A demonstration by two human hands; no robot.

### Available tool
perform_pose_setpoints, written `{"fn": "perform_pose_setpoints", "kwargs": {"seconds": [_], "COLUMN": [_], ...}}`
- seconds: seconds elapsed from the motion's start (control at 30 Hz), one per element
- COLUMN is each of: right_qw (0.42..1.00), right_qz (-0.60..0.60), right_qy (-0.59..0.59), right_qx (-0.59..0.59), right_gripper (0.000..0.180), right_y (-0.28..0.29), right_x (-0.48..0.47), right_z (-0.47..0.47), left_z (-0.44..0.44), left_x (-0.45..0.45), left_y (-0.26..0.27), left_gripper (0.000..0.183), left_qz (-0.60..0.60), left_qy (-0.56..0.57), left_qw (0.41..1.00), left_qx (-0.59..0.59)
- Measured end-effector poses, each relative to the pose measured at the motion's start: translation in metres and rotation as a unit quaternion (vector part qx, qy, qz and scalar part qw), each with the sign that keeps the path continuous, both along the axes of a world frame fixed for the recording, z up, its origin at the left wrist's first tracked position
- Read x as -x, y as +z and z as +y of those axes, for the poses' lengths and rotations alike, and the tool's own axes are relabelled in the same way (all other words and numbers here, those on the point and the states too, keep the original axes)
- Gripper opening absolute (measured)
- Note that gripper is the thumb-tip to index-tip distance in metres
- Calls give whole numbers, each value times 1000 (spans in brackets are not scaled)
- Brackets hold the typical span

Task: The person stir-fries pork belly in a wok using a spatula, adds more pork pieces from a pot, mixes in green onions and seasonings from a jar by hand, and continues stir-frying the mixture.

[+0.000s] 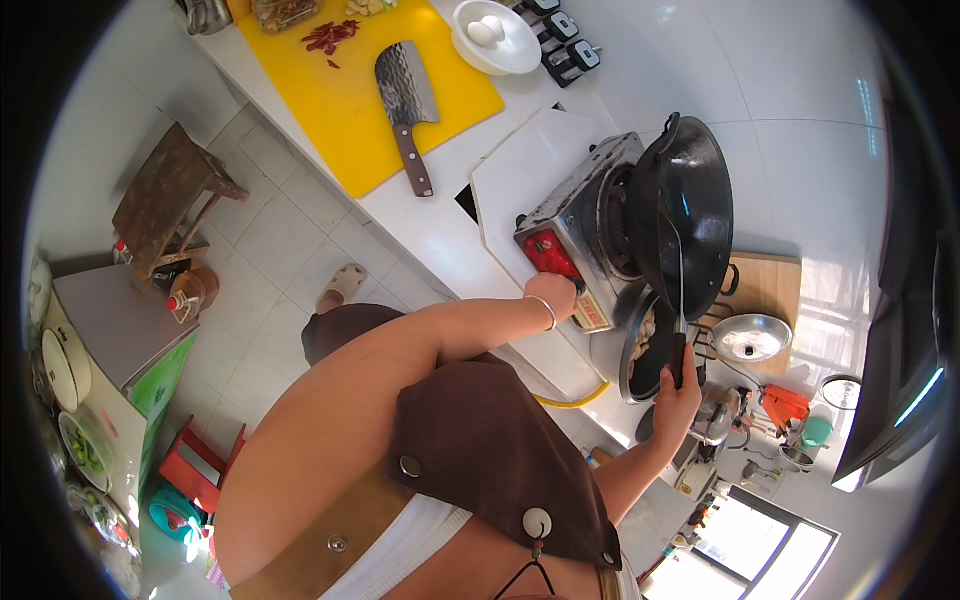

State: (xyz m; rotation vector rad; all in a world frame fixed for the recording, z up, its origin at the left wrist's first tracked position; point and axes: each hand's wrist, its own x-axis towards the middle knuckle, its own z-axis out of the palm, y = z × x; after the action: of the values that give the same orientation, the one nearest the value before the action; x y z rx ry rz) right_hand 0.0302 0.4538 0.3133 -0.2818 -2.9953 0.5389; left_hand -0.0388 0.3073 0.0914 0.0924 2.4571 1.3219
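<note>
My left hand (pixel 553 294) is at the front of a metal gas stove (pixel 559 225), its fingers on the black control knob (pixel 578 286). In my right hand (pixel 676 397) is the black handle of a metal wok spatula (pixel 681 281). The spatula's head reaches down into a black wok (pixel 694 202), which sits over the burner (pixel 619 217). The wok's inner wall looks glossy. Beside the stove, partly under the wok's rim, stands a pot (pixel 611 337) with pale chunks (pixel 643 341) of food inside. No flame is plainly visible.
A cleaver (pixel 407 90) lies on a yellow cutting board (pixel 322 127) with cut dried red chillies (pixel 330 36). Two eggs (pixel 486 30) rest in a white bowl (pixel 517 56). Past the wok are a wooden board (pixel 772 300) and a metal lid (pixel 750 337). A yellow hose (pixel 574 403) hangs below the counter.
</note>
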Motion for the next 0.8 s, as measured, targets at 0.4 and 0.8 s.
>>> {"fn": "perform_pose_setpoints", "kwargs": {"seconds": [0.4,0.8], "right_qw": [1000,1000], "right_qz": [7,-1], "right_qy": [13,-2], "right_qx": [-15,-10], "right_gripper": [55,53], "right_y": [-2,-2], "right_x": [-1,0], "right_z": [2,-3], "left_z": [4,4], "left_x": [1,2], "left_y": [-4,-4], "left_gripper": [25,24], "left_qz": [13,15], "left_qy": [-3,3], "left_qw": [1000,1000], "left_qx": [22,24]}}
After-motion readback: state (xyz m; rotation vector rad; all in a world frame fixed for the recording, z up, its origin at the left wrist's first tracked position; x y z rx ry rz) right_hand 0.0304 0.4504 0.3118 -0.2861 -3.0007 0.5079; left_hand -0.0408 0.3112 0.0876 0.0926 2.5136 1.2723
